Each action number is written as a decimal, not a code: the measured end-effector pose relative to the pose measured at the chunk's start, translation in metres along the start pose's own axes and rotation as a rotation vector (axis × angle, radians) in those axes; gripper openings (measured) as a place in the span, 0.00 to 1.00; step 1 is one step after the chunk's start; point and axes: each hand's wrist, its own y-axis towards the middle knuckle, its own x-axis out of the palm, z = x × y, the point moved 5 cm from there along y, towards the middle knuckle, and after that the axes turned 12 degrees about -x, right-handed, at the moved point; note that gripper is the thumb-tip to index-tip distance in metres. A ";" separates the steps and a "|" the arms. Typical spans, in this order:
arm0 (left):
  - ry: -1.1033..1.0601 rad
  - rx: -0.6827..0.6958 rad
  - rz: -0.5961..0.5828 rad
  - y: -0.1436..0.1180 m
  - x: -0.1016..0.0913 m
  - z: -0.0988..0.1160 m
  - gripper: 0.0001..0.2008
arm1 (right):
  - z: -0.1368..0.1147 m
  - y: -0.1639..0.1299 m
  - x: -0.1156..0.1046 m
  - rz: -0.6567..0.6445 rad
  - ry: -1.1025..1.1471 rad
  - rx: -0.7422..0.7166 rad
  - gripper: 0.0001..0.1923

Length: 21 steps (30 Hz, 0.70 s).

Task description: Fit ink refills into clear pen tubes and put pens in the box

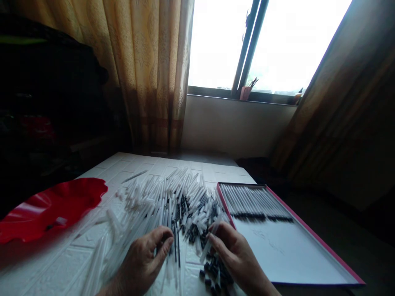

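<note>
The left hand (145, 257) is curling over the near edge of a loose heap of pen parts (173, 201), its thumb and bent fingers closing toward thin dark refills (176, 242) lying on the table; whether it is actually pinching one cannot be told through the blur. The right hand (234, 255) is pinching a clear plastic pen barrel (207, 248) between thumb and forefinger, the slim tube slanting down and left from the fingertips. Small black caps (214, 273) are lying scattered just under that hand's wrist.

The heap is spreading across the middle of the table (101, 250), whose white surface is showing an embossed brick-like relief. It is mixing translucent, glossy tubes with white stubby ends and short black pieces, all long and narrow, most pointing away from the person.

Just right of the heap, a shallow flat box (308, 234) with a pink rim and a smooth white floor is holding a tidy row of finished pens (256, 203) laid side by side at its far end. To the left, a shiny red plastic dish (52, 207) with a wavy, scalloped edge is sitting on the table's corner. Patterned beige curtains (148, 70) are hanging beside a bright window (265, 45).
</note>
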 end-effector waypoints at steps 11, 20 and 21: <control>0.402 0.199 -0.010 -0.004 0.008 -0.001 0.11 | -0.008 -0.007 0.030 -0.217 -0.385 -0.232 0.05; 0.760 0.493 -0.254 -0.009 0.038 0.027 0.07 | -0.012 -0.002 0.007 0.023 0.073 -0.074 0.09; 0.782 0.526 -0.288 -0.009 0.040 0.029 0.05 | -0.010 -0.002 0.007 0.035 0.118 -0.062 0.10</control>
